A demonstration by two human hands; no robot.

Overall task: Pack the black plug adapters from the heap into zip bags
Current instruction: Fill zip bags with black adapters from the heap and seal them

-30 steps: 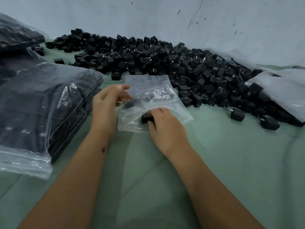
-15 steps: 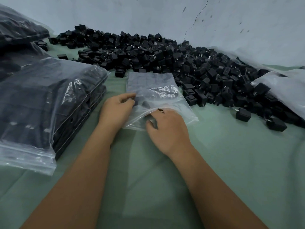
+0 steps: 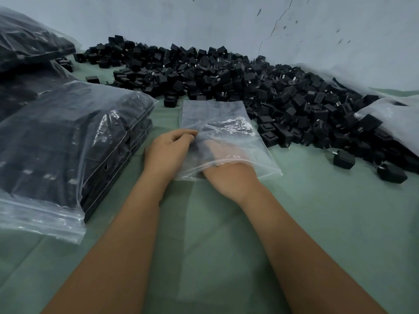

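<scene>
A clear zip bag [image 3: 217, 118] lies flat on the green table in front of the heap of black plug adapters [image 3: 226, 75]. My left hand [image 3: 167, 152] pinches the bag's upper layer at its left edge and holds the mouth apart. My right hand [image 3: 231, 177] reaches in through the mouth, and its fingers show only dimly through the plastic. A dark shape, probably an adapter, lies inside the bag beside those fingers. Whether the fingers grip it is hidden by the crinkled plastic.
A stack of filled zip bags [image 3: 74, 137] stands at the left, with more filled bags [image 3: 29, 46] behind it. Clear bags [image 3: 394, 118] lie over the heap at the right. Two loose adapters [image 3: 343, 158] sit right of the bag. A pale wall [image 3: 226, 23] backs the heap.
My right hand, which held an adapter at the bag's mouth, has pushed deep inside the bag. The bag has come down flat on the table, and my left hand has moved to its left edge.
</scene>
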